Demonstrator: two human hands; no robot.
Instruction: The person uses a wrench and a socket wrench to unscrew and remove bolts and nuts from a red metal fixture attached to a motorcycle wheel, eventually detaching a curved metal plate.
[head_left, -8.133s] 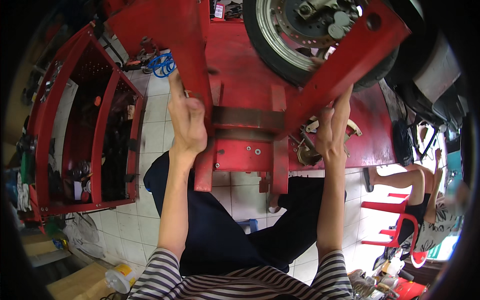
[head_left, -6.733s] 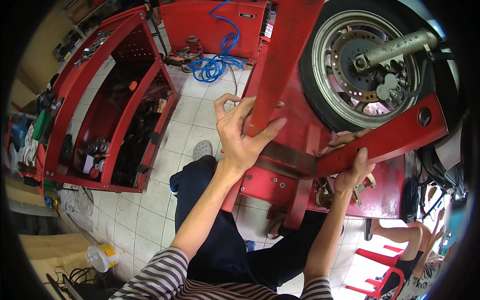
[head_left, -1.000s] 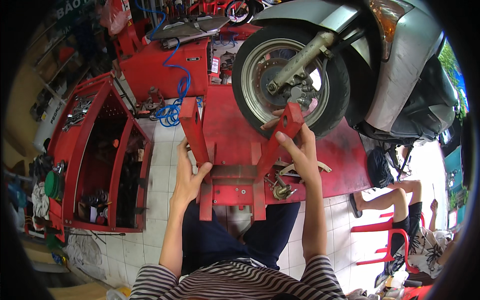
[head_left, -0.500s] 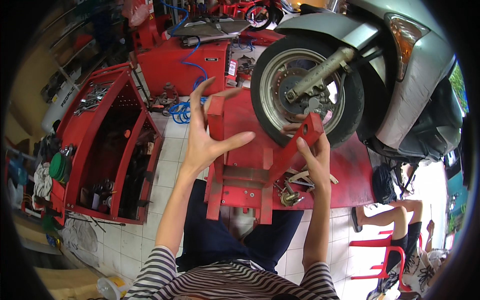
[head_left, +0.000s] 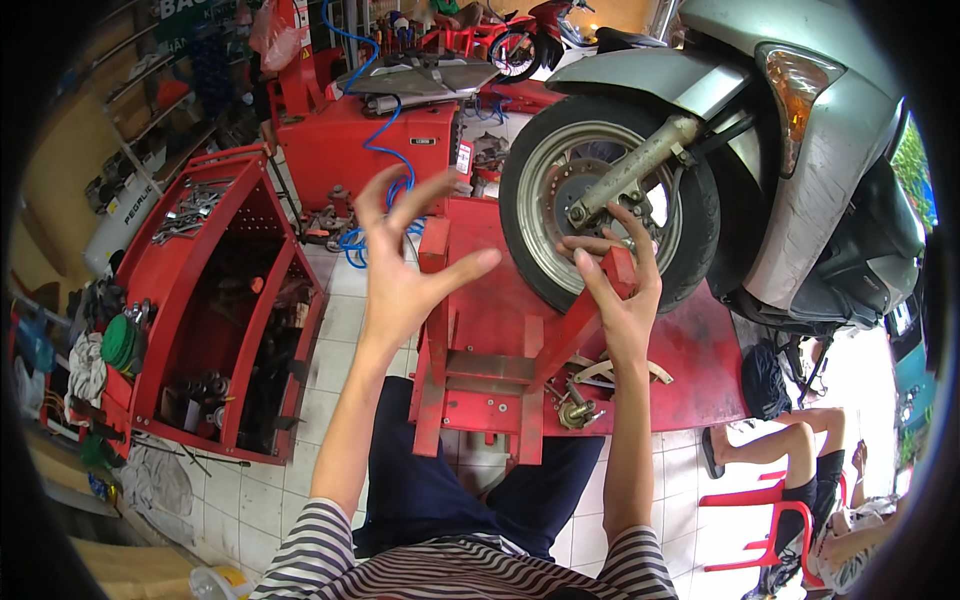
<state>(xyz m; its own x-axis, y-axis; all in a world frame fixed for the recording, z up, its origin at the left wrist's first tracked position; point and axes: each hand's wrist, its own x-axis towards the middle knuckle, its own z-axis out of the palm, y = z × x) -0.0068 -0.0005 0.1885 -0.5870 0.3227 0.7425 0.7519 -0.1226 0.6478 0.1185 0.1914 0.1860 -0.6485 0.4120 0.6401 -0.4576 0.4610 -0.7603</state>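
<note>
My left hand (head_left: 405, 285) is raised with its fingers spread and curved, holding nothing. It is beside the left upright of a red metal wheel clamp frame (head_left: 490, 368), fixed at the near end of a red lift platform (head_left: 500, 255). Close around the top of the frame's slanting right arm, my right hand (head_left: 630, 300) has thumb and fingers apart; whether it touches the metal I cannot tell. Past the frame stands the front wheel (head_left: 525, 160) of a silver scooter (head_left: 835, 190). A brass-coloured metal part (head_left: 577, 412) and curved brake shoes (head_left: 650, 372) lie near my right forearm.
A red tool cart (head_left: 180, 330) with wrenches (head_left: 195, 208) on top stands at left. Behind are a red machine (head_left: 370, 150) and a coiled blue hose (head_left: 355, 245). At right, a person's legs (head_left: 790, 440) show by a red plastic chair (head_left: 770, 510).
My right hand's fingers have opened and risen higher at the slanting arm's top. My left fingers have spread and shifted slightly left. The surroundings sit somewhat lower in view.
</note>
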